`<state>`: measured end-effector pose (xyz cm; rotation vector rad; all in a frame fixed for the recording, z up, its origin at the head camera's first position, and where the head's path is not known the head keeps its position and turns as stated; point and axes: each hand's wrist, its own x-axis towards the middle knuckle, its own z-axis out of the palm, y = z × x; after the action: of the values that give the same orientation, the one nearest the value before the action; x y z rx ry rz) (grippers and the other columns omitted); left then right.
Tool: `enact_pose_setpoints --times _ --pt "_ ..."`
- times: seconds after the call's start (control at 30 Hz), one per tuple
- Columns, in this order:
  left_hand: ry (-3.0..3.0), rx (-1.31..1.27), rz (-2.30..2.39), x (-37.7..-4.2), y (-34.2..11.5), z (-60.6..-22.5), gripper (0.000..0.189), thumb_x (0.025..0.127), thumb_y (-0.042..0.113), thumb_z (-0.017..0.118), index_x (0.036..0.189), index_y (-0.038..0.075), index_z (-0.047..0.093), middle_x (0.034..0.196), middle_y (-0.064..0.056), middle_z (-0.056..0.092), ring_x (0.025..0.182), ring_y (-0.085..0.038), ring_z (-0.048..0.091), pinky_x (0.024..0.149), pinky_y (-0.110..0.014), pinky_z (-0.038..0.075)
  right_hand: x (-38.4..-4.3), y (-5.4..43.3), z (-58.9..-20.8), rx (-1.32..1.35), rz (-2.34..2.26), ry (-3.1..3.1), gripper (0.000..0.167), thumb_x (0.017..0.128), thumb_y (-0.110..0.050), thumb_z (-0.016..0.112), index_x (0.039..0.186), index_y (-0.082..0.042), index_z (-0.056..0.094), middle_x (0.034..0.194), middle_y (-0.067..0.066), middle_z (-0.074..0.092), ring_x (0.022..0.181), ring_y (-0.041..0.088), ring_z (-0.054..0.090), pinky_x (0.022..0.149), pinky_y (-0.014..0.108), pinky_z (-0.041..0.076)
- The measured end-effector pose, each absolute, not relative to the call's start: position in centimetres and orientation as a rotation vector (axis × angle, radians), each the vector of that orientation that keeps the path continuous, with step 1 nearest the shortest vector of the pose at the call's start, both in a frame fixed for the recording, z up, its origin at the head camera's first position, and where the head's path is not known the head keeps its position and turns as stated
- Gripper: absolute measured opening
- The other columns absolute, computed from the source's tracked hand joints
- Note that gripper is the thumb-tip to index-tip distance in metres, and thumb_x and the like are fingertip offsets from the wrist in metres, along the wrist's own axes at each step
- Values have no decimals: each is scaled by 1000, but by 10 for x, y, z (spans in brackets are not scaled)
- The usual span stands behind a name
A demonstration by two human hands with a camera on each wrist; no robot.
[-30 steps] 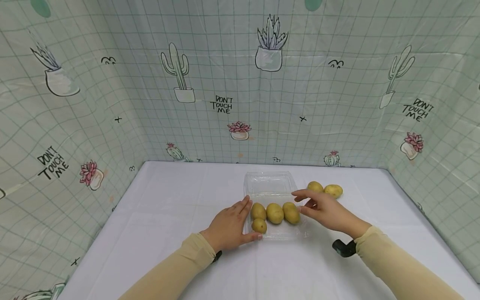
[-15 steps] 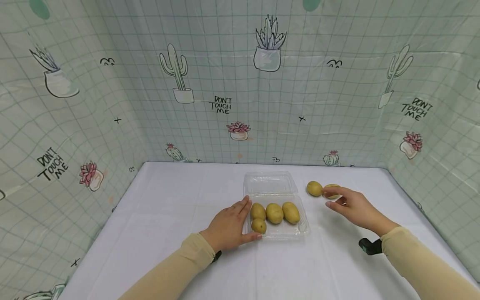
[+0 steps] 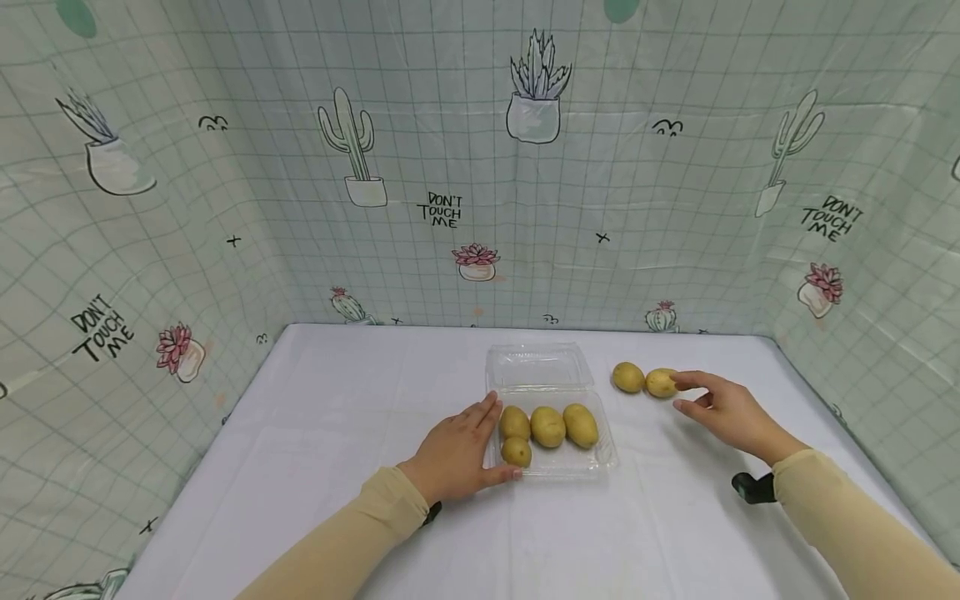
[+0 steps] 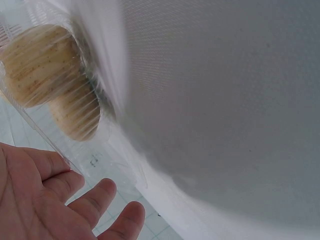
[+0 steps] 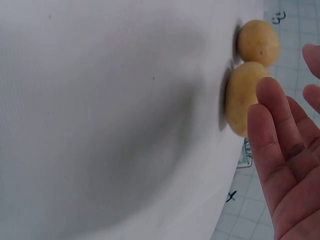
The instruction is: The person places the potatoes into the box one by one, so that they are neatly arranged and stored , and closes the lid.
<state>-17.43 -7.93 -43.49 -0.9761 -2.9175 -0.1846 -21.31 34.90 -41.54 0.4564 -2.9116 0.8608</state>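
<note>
A clear plastic clamshell container (image 3: 572, 468) lies on the white table, its lid (image 3: 538, 367) folded back behind it. Several yellow potatoes (image 3: 548, 427) sit in the tray, one small one at the front left. My left hand (image 3: 457, 450) rests along the container's left side, thumb at the front corner; in the left wrist view its fingers (image 4: 100, 197) lie beside the clear wall. To the right of the lid are two loose potatoes, a left one (image 3: 627, 377) and a right one (image 3: 660, 383). My right hand (image 3: 731, 412) hovers beside the right one, fingers apart from the thumb, holding nothing.
The white tabletop (image 3: 352, 400) stretches out on both sides of the container. A grid-patterned curtain (image 3: 637, 183) with printed cacti encloses the back and sides. A dark wrist device (image 3: 753, 488) hangs below the right wrist.
My right hand has moved rightward from the rightmost potato in the tray to the loose potatoes, fully uncovering that potato. My left hand has stayed at the container.
</note>
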Motion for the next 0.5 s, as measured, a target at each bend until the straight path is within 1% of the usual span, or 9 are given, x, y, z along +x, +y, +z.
enact_pose_setpoints --times 0.2,0.3,0.5 --pt "-2909 -976 -187 -175 -79 -436 98 92 73 48 155 0 30 160 -16 26 142 -28 35 108 -41 39 -221 355 -419 398 865 -2944 51 97 -25 68 139 1 53 132 25 57 89 23 64 66 32 52" --pt "-2911 -976 -190 -175 -79 -436 98 92 72 49 155 0 30 161 -16 25 143 -28 35 109 -42 39 -226 357 -421 368 890 -2963 54 97 -23 67 142 1 49 137 27 52 91 25 64 68 35 52" --pt "-2913 -978 -193 -176 -79 -436 98 92 71 49 155 -1 30 161 -16 25 143 -29 35 109 -41 38 -238 359 -429 306 905 -2991 62 97 -27 67 145 3 44 141 30 46 97 33 64 77 43 54"
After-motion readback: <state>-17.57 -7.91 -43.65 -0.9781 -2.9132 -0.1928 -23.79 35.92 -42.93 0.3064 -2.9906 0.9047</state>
